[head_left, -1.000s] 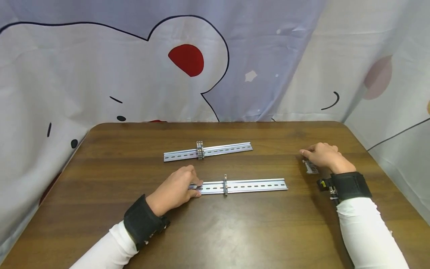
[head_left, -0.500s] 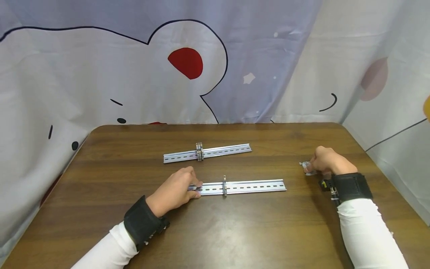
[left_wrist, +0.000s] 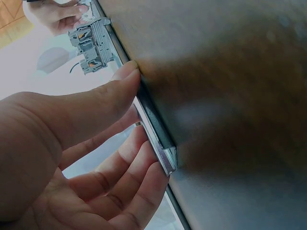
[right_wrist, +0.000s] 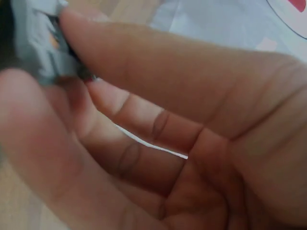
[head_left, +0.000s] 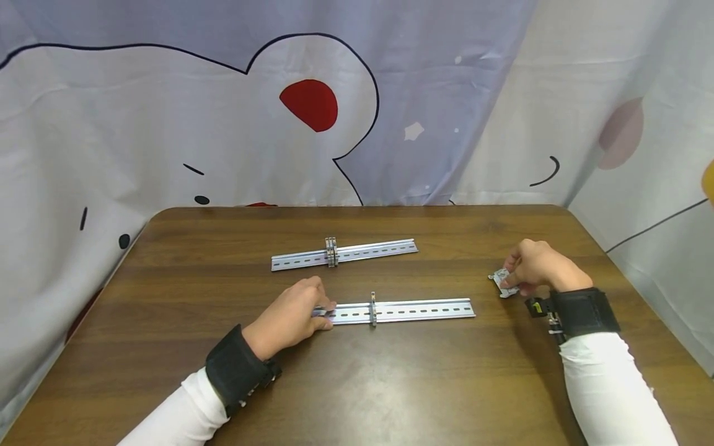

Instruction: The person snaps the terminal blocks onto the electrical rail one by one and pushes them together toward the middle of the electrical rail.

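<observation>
My left hand (head_left: pixel 292 313) pinches the left end of the nearer slotted metal DIN rail (head_left: pixel 426 308), thumb on the front edge and fingers behind. One thin terminal block (head_left: pixel 373 310) stands on this rail, right of the hand; in the left wrist view the grey terminal block (left_wrist: pixel 91 45) shows orange parts. Out to the right, my right hand (head_left: pixel 540 267) holds another grey terminal block (head_left: pixel 502 284) between thumb and fingers, close over the table. The right wrist view shows that block (right_wrist: pixel 41 43) blurred at the thumb tip, partly cut off by the frame.
A second DIN rail (head_left: pixel 379 249) lies farther back, slightly angled, with several terminal blocks (head_left: pixel 331 252) side by side near its middle. The brown wooden table (head_left: pixel 385 384) ends at a patterned curtain (head_left: pixel 446 111) behind and along the right side.
My right hand has gripped the terminal block and turned it, so it now shows at the fingertips, slightly farther left. The left hand keeps its grip on the rail.
</observation>
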A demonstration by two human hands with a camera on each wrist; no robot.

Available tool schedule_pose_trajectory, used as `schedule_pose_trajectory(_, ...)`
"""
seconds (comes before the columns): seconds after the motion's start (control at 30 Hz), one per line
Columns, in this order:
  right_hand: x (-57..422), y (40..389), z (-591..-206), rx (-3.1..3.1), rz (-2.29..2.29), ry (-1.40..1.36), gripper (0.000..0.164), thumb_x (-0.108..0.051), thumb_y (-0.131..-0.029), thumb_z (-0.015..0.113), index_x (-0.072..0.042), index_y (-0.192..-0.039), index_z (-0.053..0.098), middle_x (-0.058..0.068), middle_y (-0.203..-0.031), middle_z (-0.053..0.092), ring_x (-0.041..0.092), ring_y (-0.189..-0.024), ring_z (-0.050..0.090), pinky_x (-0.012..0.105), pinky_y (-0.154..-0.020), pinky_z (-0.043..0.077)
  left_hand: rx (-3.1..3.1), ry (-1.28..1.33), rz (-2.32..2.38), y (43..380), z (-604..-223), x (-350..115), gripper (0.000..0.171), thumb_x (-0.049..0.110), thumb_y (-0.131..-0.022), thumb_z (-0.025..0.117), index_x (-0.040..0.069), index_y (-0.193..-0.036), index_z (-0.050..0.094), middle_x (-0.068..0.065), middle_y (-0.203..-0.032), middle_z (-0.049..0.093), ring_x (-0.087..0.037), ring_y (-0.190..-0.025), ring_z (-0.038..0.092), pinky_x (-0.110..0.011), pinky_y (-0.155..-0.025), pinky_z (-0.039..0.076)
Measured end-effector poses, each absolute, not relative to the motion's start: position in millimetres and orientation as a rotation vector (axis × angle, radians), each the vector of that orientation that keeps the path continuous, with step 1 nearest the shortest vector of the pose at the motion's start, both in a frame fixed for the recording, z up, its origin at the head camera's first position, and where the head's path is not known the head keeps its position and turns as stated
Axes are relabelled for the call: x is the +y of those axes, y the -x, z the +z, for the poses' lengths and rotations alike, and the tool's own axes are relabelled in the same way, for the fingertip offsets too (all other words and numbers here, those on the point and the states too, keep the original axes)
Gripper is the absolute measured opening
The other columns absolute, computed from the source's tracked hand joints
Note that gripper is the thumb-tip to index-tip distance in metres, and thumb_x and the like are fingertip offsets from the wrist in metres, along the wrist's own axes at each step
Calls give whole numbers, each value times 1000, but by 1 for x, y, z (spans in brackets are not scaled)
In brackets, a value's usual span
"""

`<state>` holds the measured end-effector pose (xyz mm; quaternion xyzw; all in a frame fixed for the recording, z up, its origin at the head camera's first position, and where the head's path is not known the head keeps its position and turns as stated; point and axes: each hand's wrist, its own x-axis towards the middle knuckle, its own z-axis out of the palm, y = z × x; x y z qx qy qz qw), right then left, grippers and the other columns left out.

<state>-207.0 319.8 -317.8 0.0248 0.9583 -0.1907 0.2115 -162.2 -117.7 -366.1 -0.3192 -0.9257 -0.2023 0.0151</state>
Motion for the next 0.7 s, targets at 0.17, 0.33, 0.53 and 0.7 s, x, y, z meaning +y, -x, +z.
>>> schedule_pose_trajectory(0.17, 312, 202, -312, 2587, -543, 22, 24, -11, -73, 85, 0, -83, 65, 6, -70, 69, 11, -52, 68, 30, -55, 58, -2904, 981, -626, 162, -365, -117, 26, 18, -74, 86, 6, -97, 81, -5, -87, 66, -22, -85, 64, -34, -74, 52)
schedule_pose_trajectory(0.33, 298, 198, -313, 2525, -522, 167, 21, -9, -70, 87, -3, -76, 67, 2, -61, 71, 10, -49, 66, 26, -51, 56, -2908, 981, -615, 163, -365, -117, 26, 19, -75, 86, 7, -97, 81, -5, -87, 66, -22, -85, 64, -33, -73, 51)
schedule_pose_trajectory(0.53, 278, 194, -317, 2492, -504, 295, 19, -10, -71, 85, -6, -73, 67, 4, -56, 72, 11, -48, 66, 26, -50, 55, -2924, 965, -618, 163, -366, -117, 26, 20, -75, 86, 7, -97, 81, -5, -87, 66, -22, -86, 64, -33, -73, 51)
schedule_pose_trajectory(0.7, 263, 191, -318, 2499, -533, 275, 22, -10, -74, 84, -2, -83, 66, 5, -56, 71, 11, -45, 67, 26, -47, 55, -2902, 982, -614, 164, -367, -117, 26, 20, -74, 86, 7, -96, 81, -4, -86, 65, -21, -84, 64, -33, -73, 51)
